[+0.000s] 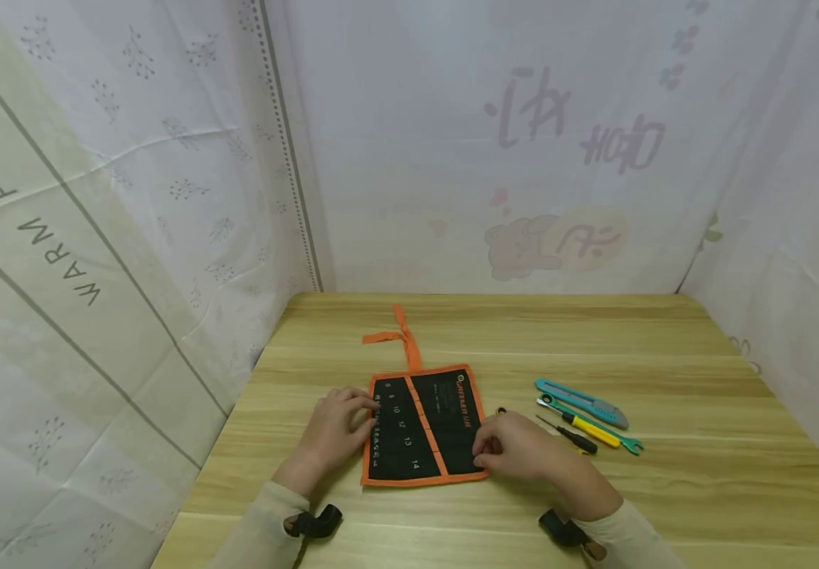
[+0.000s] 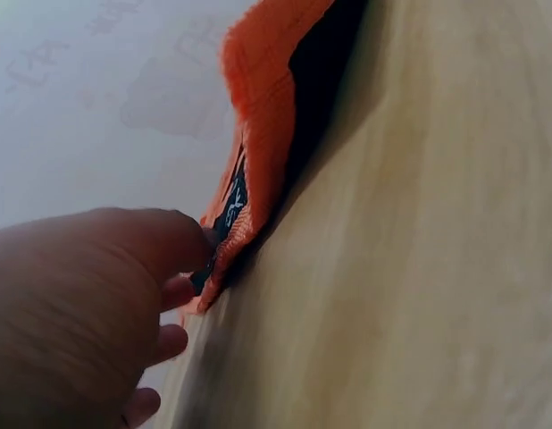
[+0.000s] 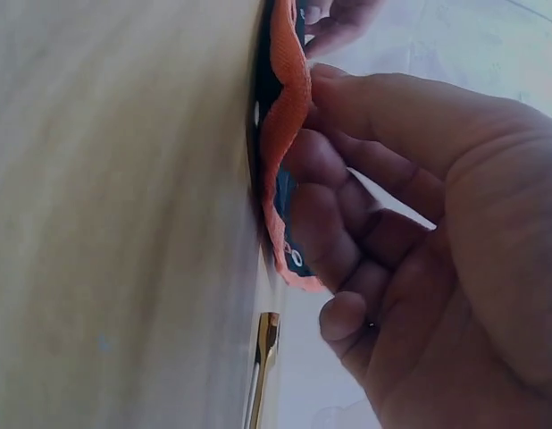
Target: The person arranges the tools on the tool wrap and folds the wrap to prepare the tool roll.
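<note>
Left hand rests relaxed fingers on the edge of the pouch lying between the hands; right hand curls at its opposite edge, whether pinching cannot be told. Uneven tugging could wrinkle the pouch. A careless wrist could knock the teal cutter or smaller screwdriver just outside the right hand.

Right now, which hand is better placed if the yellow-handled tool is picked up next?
The right hand, I'd judge: it is at the right edge of the pouch, near the yellow-handled tool, while the left hand is at the opposite edge, farther away.
</note>
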Demonstrator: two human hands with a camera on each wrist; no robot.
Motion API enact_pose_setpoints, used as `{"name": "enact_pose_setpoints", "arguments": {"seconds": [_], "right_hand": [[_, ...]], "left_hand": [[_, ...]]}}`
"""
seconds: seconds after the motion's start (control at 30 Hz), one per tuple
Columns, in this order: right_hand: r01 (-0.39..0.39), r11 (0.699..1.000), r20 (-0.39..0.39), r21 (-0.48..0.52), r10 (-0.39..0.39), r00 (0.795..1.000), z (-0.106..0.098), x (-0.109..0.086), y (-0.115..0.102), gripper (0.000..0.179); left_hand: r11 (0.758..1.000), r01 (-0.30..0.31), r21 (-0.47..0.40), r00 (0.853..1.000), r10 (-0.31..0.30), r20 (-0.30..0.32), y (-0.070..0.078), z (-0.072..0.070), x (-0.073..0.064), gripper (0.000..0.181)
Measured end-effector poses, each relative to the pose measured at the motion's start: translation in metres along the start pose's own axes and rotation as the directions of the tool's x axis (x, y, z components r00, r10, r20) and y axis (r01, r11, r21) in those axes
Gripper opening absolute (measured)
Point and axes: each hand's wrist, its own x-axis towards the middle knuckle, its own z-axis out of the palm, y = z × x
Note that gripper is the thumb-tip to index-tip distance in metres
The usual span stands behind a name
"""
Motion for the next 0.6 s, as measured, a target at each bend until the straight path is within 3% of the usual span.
{"name": "enact_pose_setpoints", "arguments": {"seconds": [0.6], "right_hand": [[-0.049,0.997,-0.163,0.067,0.059,0.985,-0.018,-0.007,0.011,0.006]], "left_hand": [[0.975,-0.172,-0.138,0.983,0.179,0.039,0.028,-0.001,0.004,0.026]]}}
